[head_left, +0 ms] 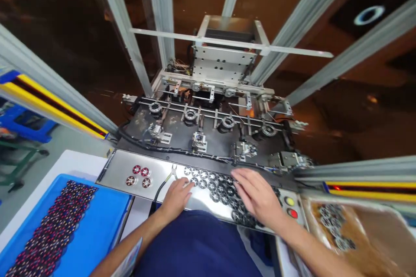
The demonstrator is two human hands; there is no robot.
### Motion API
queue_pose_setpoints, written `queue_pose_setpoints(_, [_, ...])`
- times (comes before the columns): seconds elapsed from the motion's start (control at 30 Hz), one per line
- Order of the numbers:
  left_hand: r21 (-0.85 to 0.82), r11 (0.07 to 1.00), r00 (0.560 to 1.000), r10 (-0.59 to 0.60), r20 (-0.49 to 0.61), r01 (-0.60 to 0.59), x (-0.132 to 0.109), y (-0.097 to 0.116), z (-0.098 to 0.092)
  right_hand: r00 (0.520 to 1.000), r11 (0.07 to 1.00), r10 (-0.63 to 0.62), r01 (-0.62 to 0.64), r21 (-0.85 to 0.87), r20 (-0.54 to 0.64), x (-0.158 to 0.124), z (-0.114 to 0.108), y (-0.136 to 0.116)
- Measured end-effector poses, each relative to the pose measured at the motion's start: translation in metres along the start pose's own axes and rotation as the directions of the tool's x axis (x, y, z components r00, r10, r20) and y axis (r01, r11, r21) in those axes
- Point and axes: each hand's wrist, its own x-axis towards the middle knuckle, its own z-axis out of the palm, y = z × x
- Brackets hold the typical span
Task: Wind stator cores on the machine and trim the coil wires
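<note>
My left hand (pixel 177 198) rests over the steel shelf, fingers slightly curled and a little apart. Its fingertips are at the edge of a slotted metal ring (pixel 194 181) lying in a row of similar rings. Beside that hand lies a pair of cutting pliers (pixel 172 173) with dark and yellow handles. Over the denser cluster of dark slotted rings (pixel 229 192), my right hand (pixel 256 194) is stretched out with its fingers extended; its palm hides some rings. Nothing shows held in it. To the left on the shelf are several discs with red or copper-coloured windings (pixel 144 172).
Behind the shelf stands a machine bed with several round fixtures (pixel 190 115). A blue tray (pixel 118 201) at left holds rows of wound discs. Yellow and red buttons (pixel 292 213) sit at the shelf's right end, near a plastic-lined box (pixel 377 233) with rings. Yellow sensor bars (pixel 373 191) flank both sides.
</note>
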Motion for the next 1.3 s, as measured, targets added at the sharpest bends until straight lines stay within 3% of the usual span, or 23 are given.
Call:
queue_pose_setpoints(0.1, [0.053,0.998,0.999,0.039,0.007,-0.040,0.002,-0.001,0.009,0.984,0.983,0.174,-0.173,-0.057,0.022,-0.072,0.007,-0.015])
queue_pose_setpoints(0.17, [0.065,0.995,0.997,0.074,0.030,-0.076,0.001,0.000,0.013,0.963,0.961,0.268,-0.264,-0.081,0.036,-0.105,0.018,-0.030])
queue_pose_setpoints(0.27, [0.066,0.991,0.991,0.116,0.067,-0.121,-0.001,0.006,0.017,0.926,0.924,0.375,-0.369,-0.103,0.039,-0.132,0.039,-0.049])
queue_pose_setpoints(0.37, [0.052,0.989,0.987,0.135,0.088,-0.140,-0.004,0.012,0.019,0.906,0.905,0.419,-0.413,-0.097,0.050,-0.139,0.060,-0.059])
queue_pose_setpoints(0.53, [-0.013,0.993,0.989,0.120,0.088,-0.119,-0.013,0.017,0.017,0.918,0.933,0.358,-0.358,-0.033,0.171,-0.125,0.085,-0.066])
queue_pose_setpoints(0.67, [-0.085,0.995,0.995,0.067,0.075,-0.060,-0.022,0.017,0.012,0.897,0.940,0.327,-0.340,-0.009,0.299,-0.103,0.100,-0.072])
queue_pose_setpoints(0.93, [-0.288,0.934,0.977,-0.191,0.096,0.211,-0.031,0.015,0.002,0.824,0.913,0.342,-0.405,0.047,0.452,-0.064,0.118,-0.088])
queue_pose_setpoints(1.13, [-0.552,0.729,0.913,-0.362,0.191,0.405,-0.029,0.018,0.000,0.858,0.847,0.334,-0.455,0.276,0.390,-0.048,0.101,-0.079])
queue_pose_setpoints(1.3, [-0.760,0.444,0.877,-0.302,0.373,0.476,-0.025,0.043,-0.006,0.908,0.746,0.362,-0.418,0.518,0.212,-0.022,0.075,-0.086])
